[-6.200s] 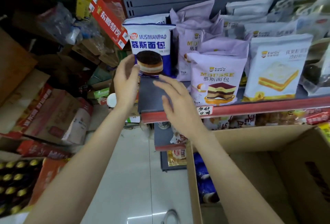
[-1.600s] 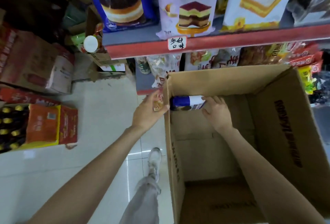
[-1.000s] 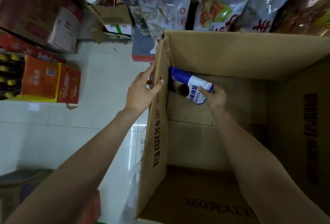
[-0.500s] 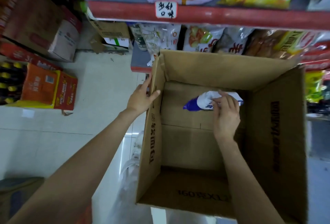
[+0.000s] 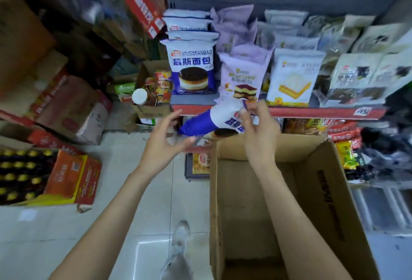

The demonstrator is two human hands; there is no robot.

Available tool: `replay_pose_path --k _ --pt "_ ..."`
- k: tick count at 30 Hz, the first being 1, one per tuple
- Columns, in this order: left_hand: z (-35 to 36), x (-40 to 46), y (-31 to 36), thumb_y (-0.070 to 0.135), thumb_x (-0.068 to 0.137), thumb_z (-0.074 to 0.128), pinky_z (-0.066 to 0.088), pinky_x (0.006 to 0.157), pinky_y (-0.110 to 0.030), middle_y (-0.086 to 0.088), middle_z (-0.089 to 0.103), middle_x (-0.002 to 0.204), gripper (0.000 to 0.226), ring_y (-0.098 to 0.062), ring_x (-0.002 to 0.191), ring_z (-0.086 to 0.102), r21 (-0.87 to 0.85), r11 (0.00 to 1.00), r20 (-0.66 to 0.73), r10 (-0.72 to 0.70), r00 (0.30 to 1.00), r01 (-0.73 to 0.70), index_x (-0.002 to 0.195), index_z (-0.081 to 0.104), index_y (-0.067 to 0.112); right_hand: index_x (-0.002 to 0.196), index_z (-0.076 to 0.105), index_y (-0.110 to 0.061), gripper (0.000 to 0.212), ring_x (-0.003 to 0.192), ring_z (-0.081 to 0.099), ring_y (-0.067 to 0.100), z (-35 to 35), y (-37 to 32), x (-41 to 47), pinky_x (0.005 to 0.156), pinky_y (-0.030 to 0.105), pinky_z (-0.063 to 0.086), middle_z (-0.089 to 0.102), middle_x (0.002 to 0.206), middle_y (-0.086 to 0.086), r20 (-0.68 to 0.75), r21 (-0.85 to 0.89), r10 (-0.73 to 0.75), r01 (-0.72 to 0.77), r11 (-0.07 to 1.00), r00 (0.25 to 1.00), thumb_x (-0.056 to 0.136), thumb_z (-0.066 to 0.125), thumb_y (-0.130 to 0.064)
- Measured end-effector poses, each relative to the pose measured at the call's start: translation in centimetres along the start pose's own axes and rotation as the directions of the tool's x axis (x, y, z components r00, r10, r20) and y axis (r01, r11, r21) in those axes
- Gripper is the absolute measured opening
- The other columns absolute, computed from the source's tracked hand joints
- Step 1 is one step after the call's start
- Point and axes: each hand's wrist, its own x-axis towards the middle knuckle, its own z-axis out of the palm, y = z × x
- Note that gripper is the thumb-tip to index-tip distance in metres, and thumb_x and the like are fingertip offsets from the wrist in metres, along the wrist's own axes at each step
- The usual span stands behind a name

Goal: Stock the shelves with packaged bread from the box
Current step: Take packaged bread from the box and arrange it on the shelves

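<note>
Two hands (image 5: 165, 143); one cardboard box (image 5: 330, 190); four blue-and-white bread packs (image 5: 191, 68).

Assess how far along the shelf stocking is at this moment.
Done: a row of blue-and-white bread bags already stands at the shelf's left end. In hand: the right hand grips another blue bread bag just below the shelf edge, the left hand open beside it. Left: placing this bag; the visible part of the cardboard box shows no more.

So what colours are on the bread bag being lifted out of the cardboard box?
Blue and white bread bag, pictured dark-topped cake; head view.
</note>
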Motion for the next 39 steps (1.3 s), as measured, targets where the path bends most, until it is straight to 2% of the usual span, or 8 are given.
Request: replay_pose_path --k 7,12,17,22,26,31,36,39 --pt "-3.1 9.7 -1.5 0.028 0.085 0.069 0.044 0.096 -0.032 -0.002 0.054 0.129 0.053 -0.016 0.116 0.051 0.156 0.971 -0.076 0.193 0.978 -0.179 0.133 0.049 0.020 0.102 0.062 -0.015 0.018 0.105 0.059 0.021 9.5 -5.0 4.5 0.073 0.036 0.051 0.068 0.105 0.001 -0.042 -0.247 -0.319 0.300 0.921 0.947 0.092 0.049 -0.021" --pt "-2.7 14.9 -5.8 0.016 0.086 0.061 0.048 0.086 -0.036 -0.009 0.063 0.115 0.037 -0.028 0.107 0.059 0.120 0.993 -0.009 0.002 1.000 -0.001 0.122 0.053 0.010 0.105 0.063 -0.010 0.027 0.109 0.053 0.030 16.4 -4.3 6.4 0.064 0.043 0.056 0.066 0.100 0.006 0.152 -0.426 -0.319 0.353 0.833 0.935 0.079 0.063 -0.005" --pt "-2.5 13.9 -7.3 0.025 0.091 0.061 0.044 0.091 -0.026 0.000 0.058 0.126 0.047 -0.013 0.112 0.056 -0.093 0.991 0.121 -0.080 0.989 0.091 0.133 0.043 0.018 0.123 0.054 -0.013 0.042 0.124 0.038 0.023 17.9 -3.5 6.4 0.078 0.036 0.055 0.058 0.122 0.002 0.235 -0.372 -0.290 0.362 0.855 0.928 0.083 0.055 -0.001" --pt "-2.9 13.6 -6.2 0.044 0.097 0.043 0.036 0.083 -0.024 0.005 0.059 0.116 0.046 -0.009 0.101 0.054 0.003 0.984 0.094 -0.180 0.979 0.181 0.134 0.046 0.017 0.122 0.057 -0.006 0.040 0.120 0.043 0.030 16.1 -2.8 9.6 0.100 0.022 0.029 0.059 0.122 0.009 0.354 -0.212 -0.235 0.323 0.923 0.905 0.082 0.056 0.003" --pt "-3.2 13.6 -6.0 0.045 0.097 0.043 0.037 0.081 -0.025 0.009 0.057 0.110 0.045 -0.007 0.098 0.053 0.038 0.982 0.107 -0.190 0.976 0.186 0.134 0.045 0.020 0.125 0.056 -0.009 0.044 0.122 0.044 0.026 15.1 -2.5 10.6 0.104 0.024 0.030 0.056 0.130 0.006 0.425 -0.158 -0.199 0.288 0.945 0.883 0.083 0.057 0.003" --pt "-3.9 13.8 -5.4 0.051 0.091 0.051 0.046 0.095 -0.036 0.003 0.054 0.132 0.053 -0.013 0.117 0.054 0.044 0.993 0.058 -0.110 0.992 0.107 0.136 0.042 0.024 0.132 0.051 -0.018 0.053 0.134 0.034 0.016 13.9 -3.0 8.8 0.100 0.021 0.035 0.042 0.145 -0.006 0.366 -0.206 -0.302 0.394 0.896 0.880 0.083 0.049 0.004" --pt "-5.4 13.5 -2.7 0.041 0.091 0.057 0.038 0.094 -0.025 0.000 0.044 0.142 0.060 -0.011 0.125 0.044 0.020 1.000 -0.048 -0.015 0.999 0.016 0.142 0.035 0.019 0.131 0.051 -0.019 0.052 0.133 0.033 0.019 11.8 -3.0 7.0 0.087 0.024 0.044 0.037 0.147 -0.003 0.205 -0.305 -0.381 0.429 0.851 0.902 0.083 0.051 0.001" --pt "-6.5 13.0 -2.2 0.036 0.088 0.063 0.040 0.104 -0.031 0.002 0.033 0.150 0.073 -0.007 0.128 0.039 -0.113 0.993 -0.056 0.028 0.998 -0.034 0.147 0.023 0.024 0.134 0.046 -0.014 0.049 0.131 0.034 0.018 9.8 -2.5 5.9 0.104 0.026 0.033 0.041 0.143 0.002 0.105 -0.267 -0.346 0.361 0.893 0.932 0.087 0.054 -0.006"
